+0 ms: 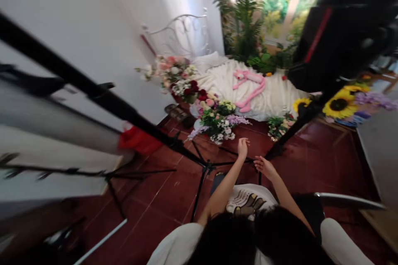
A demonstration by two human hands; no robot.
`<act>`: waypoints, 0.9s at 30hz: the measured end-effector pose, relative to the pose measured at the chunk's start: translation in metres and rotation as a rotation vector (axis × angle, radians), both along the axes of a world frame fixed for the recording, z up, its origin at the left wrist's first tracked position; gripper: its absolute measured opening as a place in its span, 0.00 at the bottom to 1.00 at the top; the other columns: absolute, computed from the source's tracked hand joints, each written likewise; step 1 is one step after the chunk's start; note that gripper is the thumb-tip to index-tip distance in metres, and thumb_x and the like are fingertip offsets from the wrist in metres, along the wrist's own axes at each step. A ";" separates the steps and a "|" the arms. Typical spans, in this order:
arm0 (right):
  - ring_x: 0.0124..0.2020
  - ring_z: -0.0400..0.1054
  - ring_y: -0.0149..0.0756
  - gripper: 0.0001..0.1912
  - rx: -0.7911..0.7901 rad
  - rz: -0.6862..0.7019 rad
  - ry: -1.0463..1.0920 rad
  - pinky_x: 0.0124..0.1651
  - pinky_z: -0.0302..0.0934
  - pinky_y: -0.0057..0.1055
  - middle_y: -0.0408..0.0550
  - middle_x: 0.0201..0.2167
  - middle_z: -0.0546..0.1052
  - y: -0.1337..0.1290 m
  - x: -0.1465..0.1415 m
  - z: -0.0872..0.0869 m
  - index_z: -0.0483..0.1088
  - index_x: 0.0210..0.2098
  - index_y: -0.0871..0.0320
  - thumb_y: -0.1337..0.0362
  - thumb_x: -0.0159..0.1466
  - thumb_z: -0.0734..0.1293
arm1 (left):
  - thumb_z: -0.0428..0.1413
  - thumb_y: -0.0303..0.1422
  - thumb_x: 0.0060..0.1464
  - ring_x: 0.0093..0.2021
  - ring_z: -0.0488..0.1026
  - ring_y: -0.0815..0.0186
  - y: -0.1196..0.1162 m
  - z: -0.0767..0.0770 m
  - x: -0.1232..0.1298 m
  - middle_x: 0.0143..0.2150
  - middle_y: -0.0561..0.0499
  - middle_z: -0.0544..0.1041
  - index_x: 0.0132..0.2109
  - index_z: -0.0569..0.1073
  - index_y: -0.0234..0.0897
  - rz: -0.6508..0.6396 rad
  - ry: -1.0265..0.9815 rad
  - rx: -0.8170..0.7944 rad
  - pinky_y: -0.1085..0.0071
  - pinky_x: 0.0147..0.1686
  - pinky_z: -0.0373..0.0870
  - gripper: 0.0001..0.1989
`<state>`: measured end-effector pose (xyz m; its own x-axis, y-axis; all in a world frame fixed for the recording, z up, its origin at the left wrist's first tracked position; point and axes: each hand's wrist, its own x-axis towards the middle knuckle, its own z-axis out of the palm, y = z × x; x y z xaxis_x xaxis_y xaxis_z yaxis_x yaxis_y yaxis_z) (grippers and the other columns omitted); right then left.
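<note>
My left hand [243, 148] is held out in front of my body, over the tiled floor. Its fingers are loosely bent, and nothing shows in them. Lower and to the right is my right hand [265, 167], with its fingers stretched toward the left one and apart. A small gap separates the two hands. Behind them stands a black tripod [207, 167] with spread legs; the right hand is near a second black stand pole [287, 134]. Beyond my left hand lies a bunch of white and purple flowers [222, 126].
A white-draped bed [217, 76] bears a pink plush toy [253, 83]. Sunflowers [340, 104] stand at right, below a large dark device [323, 41]. A black pole [71, 66] crosses the left side. A red cloth [139, 140] and another stand [110, 176] are at left.
</note>
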<state>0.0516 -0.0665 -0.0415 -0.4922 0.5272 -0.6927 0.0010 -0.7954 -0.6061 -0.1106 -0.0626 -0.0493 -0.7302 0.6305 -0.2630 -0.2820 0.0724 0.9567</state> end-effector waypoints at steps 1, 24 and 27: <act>0.25 0.72 0.26 0.11 -0.003 -0.074 0.043 0.30 0.65 0.23 0.45 0.29 0.78 0.001 0.012 0.005 0.71 0.40 0.55 0.60 0.67 0.59 | 0.45 0.34 0.58 0.26 0.70 0.71 0.016 0.010 0.014 0.27 0.53 0.72 0.35 0.68 0.35 -0.080 0.011 0.043 0.73 0.33 0.67 0.10; 0.14 0.46 0.23 0.18 0.773 -0.299 -0.159 0.16 0.43 0.22 0.33 0.12 0.51 0.037 0.050 0.047 0.51 0.18 0.54 0.62 0.50 0.67 | 0.37 0.48 0.56 0.19 0.67 0.66 0.097 0.063 0.125 0.14 0.48 0.65 0.18 0.62 0.39 -0.668 -0.202 0.269 0.71 0.21 0.63 0.26; 0.18 0.49 0.24 0.18 1.097 -0.050 -0.446 0.21 0.47 0.23 0.34 0.13 0.53 0.043 0.070 0.068 0.51 0.17 0.55 0.65 0.48 0.68 | 0.39 0.49 0.56 0.18 0.66 0.67 0.098 0.061 0.125 0.13 0.49 0.65 0.18 0.61 0.38 -0.648 -0.182 0.260 0.72 0.20 0.62 0.26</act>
